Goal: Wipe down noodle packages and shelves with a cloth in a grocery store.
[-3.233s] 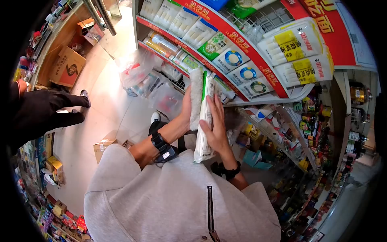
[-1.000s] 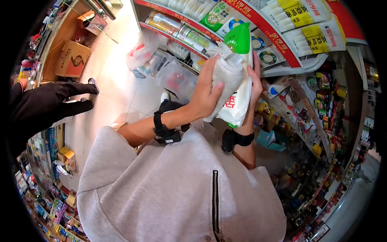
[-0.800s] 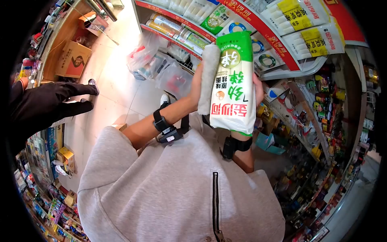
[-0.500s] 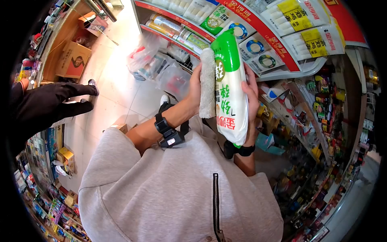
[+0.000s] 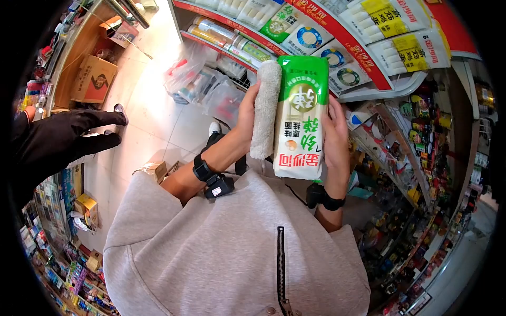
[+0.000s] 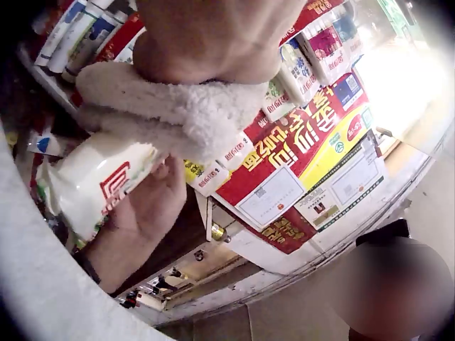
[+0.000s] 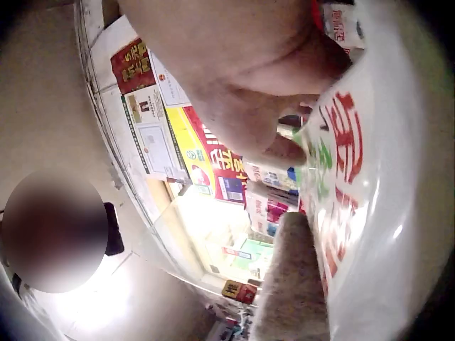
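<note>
In the head view my left hand point(image 5: 245, 118) grips a rolled, fuzzy grey-white cloth point(image 5: 266, 110), held lengthwise just left of a noodle pack point(image 5: 301, 121). The pack is white with a green top end, its printed front turned up toward the head camera. My right hand point(image 5: 336, 139) holds it by the right edge, with part of the fingers hidden behind it. The left wrist view has the cloth point(image 6: 170, 106) bunched under the left hand point(image 6: 213, 35), beside the pack point(image 6: 92, 188). Seen from the right wrist, the pack point(image 7: 355, 192) bulges close to the lens.
A shelf rack point(image 5: 392, 87) with red edging carries several rows of noodle packs in front. Plastic bags point(image 5: 224, 100) lie on the floor beside it. Shelves of small goods point(image 5: 421, 152) run down the right. At the left are a cardboard box point(image 5: 95, 79) and another person's dark-trousered legs point(image 5: 79, 131).
The cloth overlapped the pack a second ago and now lies beside it. Since half a second ago the pack has turned from tilted to face up, and the right hand has shifted right.
</note>
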